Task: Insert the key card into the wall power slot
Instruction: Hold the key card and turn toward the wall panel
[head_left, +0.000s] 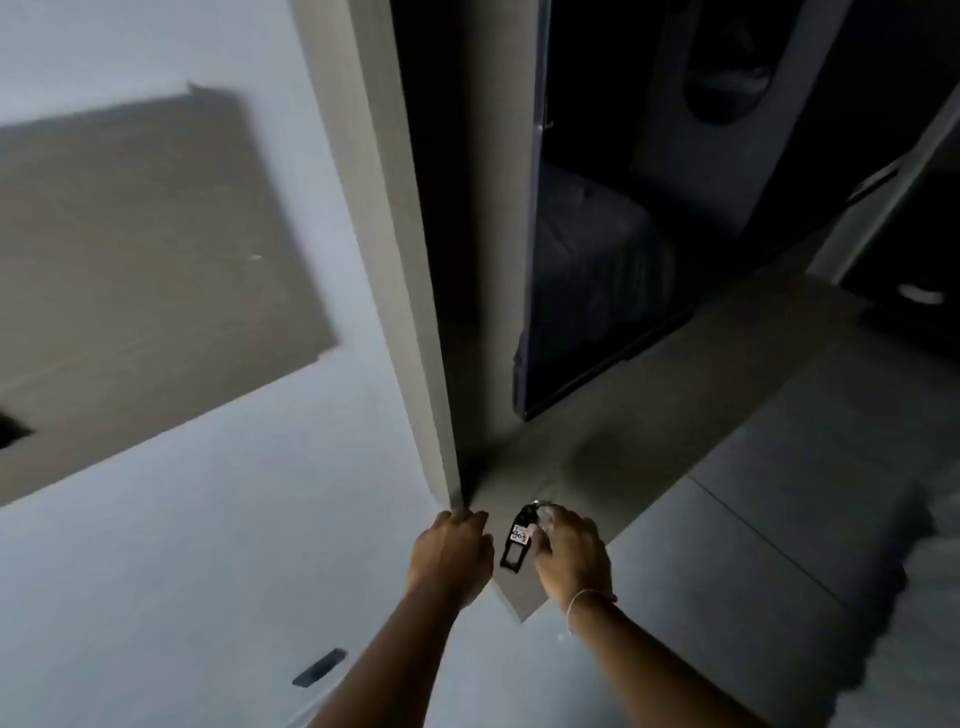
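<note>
My right hand (569, 558) holds a black key tag (517, 540) with a white label and a metal ring, low in the middle of the head view. The tag hangs between my two hands. My left hand (452, 553) is just left of it, fingers curled, empty as far as I can see, close to the wall corner. A small dark slot-like fitting (318, 667) sits on the pale wall at the lower left, well apart from both hands. The scene is dim and blurred.
A pale wall (208, 519) fills the left, with a large grey-brown panel (145, 270) on it. A door frame edge (405, 249) runs down the middle. Beyond it lies a dark room with a bed (597, 260). Grey floor tiles (779, 467) spread to the right.
</note>
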